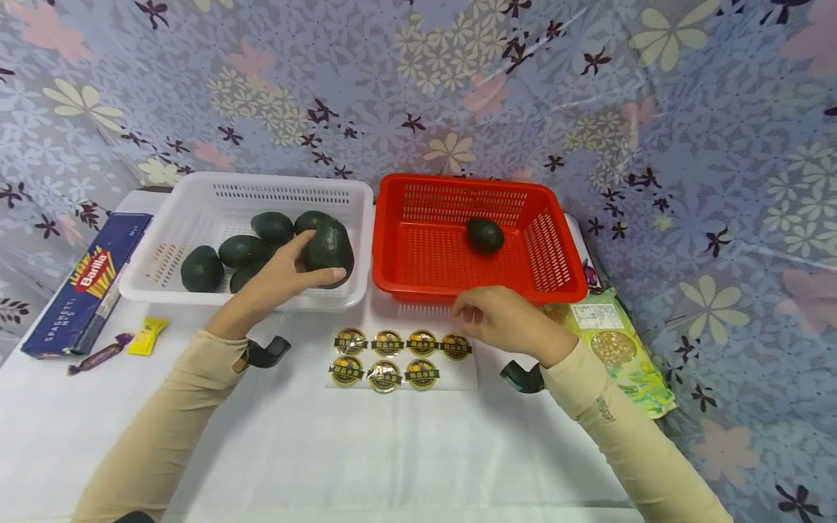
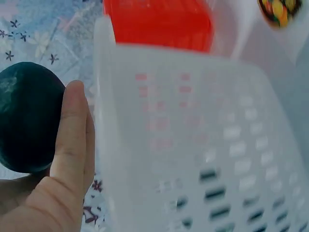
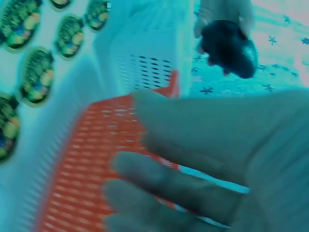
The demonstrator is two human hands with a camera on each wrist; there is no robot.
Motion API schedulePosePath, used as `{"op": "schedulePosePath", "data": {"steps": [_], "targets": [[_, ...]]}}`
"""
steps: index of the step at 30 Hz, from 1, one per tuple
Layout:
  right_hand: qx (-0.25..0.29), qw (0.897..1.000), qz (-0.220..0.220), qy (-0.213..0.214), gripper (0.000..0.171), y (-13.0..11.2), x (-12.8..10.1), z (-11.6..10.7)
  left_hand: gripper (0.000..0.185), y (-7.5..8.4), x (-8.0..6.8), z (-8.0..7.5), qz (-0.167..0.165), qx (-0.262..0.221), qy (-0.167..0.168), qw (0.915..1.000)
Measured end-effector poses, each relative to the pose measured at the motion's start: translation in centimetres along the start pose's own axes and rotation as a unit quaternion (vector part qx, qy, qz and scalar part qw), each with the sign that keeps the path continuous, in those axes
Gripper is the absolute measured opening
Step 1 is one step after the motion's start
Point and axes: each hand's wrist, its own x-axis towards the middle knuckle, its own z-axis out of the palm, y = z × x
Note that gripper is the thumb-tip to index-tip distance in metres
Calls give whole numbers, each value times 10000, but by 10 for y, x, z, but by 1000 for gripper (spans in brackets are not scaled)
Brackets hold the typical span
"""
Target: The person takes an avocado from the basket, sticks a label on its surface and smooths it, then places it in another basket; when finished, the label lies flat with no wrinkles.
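Observation:
My left hand (image 1: pixel 307 265) grips a dark green avocado (image 1: pixel 330 250) over the right front corner of the white basket (image 1: pixel 261 301). In the left wrist view the thumb (image 2: pixel 72 140) lies along that avocado (image 2: pixel 26 116). Several more avocados (image 1: pixel 242 250) lie inside this basket. One avocado (image 1: pixel 485 235) sits in the red basket (image 1: pixel 405 290). My right hand (image 1: pixel 467 314) hovers with loosely curled fingers over the right end of a sheet of round gold stickers (image 1: pixel 392 356), just in front of the red basket, with nothing visible in it.
A blue Barilla spaghetti box (image 1: pixel 85 283) lies at the left, with a yellow candy (image 1: pixel 147 335) and a purple candy (image 1: pixel 98 357) beside it. A green snack bag (image 1: pixel 615 349) lies at the right table edge. Floral cloth hangs behind.

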Motion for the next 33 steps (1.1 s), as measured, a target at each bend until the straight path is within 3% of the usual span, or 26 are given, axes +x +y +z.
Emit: {"op": "schedulePosePath", "data": {"steps": [5, 10, 14, 33], "targets": [[-221, 9985, 213, -451, 32, 14, 0, 42, 90, 0, 9, 19, 215, -449, -206, 9985], [-207, 9972, 668, -277, 43, 27, 3, 68, 83, 1, 20, 34, 431, -585, -448, 9963], [3, 9959, 886, -178, 49, 30, 4, 72, 81, 1, 21, 37, 461, -520, -472, 9965], [-40, 9964, 851, -50, 41, 31, 8, 77, 74, 0, 17, 36, 506, -390, -496, 9967]]}}
